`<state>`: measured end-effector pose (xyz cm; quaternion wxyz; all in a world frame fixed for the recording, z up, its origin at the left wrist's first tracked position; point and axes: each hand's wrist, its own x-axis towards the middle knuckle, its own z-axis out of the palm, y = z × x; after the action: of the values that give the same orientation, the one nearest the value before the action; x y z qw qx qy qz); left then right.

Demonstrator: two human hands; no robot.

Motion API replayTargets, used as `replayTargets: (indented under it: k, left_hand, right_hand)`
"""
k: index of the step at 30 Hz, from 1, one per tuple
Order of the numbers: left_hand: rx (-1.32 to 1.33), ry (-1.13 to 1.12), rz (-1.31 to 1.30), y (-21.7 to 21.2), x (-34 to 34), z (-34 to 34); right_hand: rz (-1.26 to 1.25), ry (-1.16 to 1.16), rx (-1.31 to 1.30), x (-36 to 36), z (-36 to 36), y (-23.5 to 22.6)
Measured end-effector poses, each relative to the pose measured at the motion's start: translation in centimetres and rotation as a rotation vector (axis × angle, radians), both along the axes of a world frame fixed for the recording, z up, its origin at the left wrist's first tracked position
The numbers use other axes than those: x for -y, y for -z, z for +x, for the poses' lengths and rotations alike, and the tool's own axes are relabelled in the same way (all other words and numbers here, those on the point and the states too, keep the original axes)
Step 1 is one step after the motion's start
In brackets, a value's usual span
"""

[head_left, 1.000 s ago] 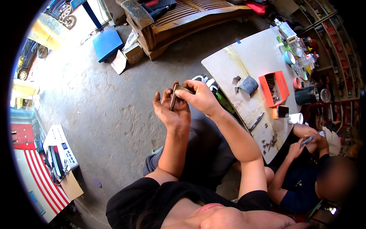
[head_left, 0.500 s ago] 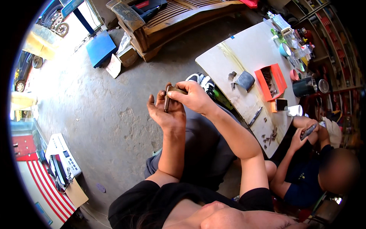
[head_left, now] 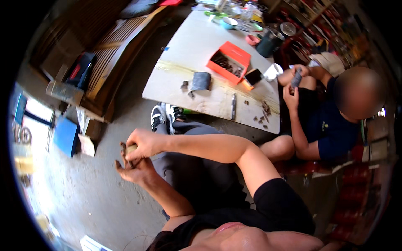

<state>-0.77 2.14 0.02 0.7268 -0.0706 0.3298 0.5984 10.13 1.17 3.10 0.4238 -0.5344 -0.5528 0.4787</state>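
Observation:
My left hand (head_left: 135, 172) and my right hand (head_left: 144, 144) meet over my lap, above the concrete floor. Both close on a small dark metal part with a pale end (head_left: 127, 149); the right hand grips it from above while the left palm cups it from below. Most of the part is hidden by my fingers. My dark grey trousers (head_left: 197, 167) and my black and white shoes (head_left: 163, 115) lie just beyond the hands.
A low white table (head_left: 184, 50) carries an orange tray of small dark parts (head_left: 229, 62), a grey pouch (head_left: 201, 80), a pen (head_left: 233, 106) and loose bits (head_left: 261, 115). Another person (head_left: 322, 121) sits at right holding a dark object (head_left: 296, 78). A wooden bench (head_left: 113, 62) and blue box (head_left: 65, 136) stand at left.
The view has swung, so the table now sits at top centre and the seated person higher at right. My hands stay together on the small part, now lower and to the left in view.

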Motion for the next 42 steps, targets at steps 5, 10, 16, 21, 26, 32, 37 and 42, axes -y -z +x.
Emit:
replayTargets:
  k: [5, 10, 16, 21, 26, 32, 37, 42]
  left_hand:
    - [0.073, -0.01, 0.098, -0.6, 0.5, 0.3]
    - [0.072, -0.05, 0.055, -2.3, 0.6, 0.2]
    - [0.032, -0.035, 0.184, 0.1, 0.1, 0.0]
    - [0.088, -0.024, 0.299, 0.4, 0.3, -0.8]
    - [0.109, -0.029, 0.302, 0.3, 0.4, -0.7]
    - [0.014, -0.014, 0.217, 0.5, 0.3, -0.1]
    - [-0.067, -0.02, 0.134, -1.4, 0.4, 0.4]
    - [-0.092, -0.037, 0.076, -2.0, 0.3, 0.4]
  right_hand:
    - [-0.033, -0.027, -0.048, 1.0, 0.0, -0.4]
    - [-0.01, -0.004, -0.039, 0.4, -0.2, -0.6]
    - [0.008, -0.098, 0.023, 0.6, -0.3, -0.9]
    - [-0.08, -0.138, -0.06, 0.9, -0.9, -1.7]
    - [-0.062, -0.134, -0.054, 1.0, -1.0, -1.7]
    - [-0.023, -0.136, 0.106, 0.8, -0.1, -1.5]
    - [0.012, -0.126, 0.131, 0.6, 0.3, -0.7]
    - [0.014, -0.094, 0.205, 1.1, 0.2, -1.9]
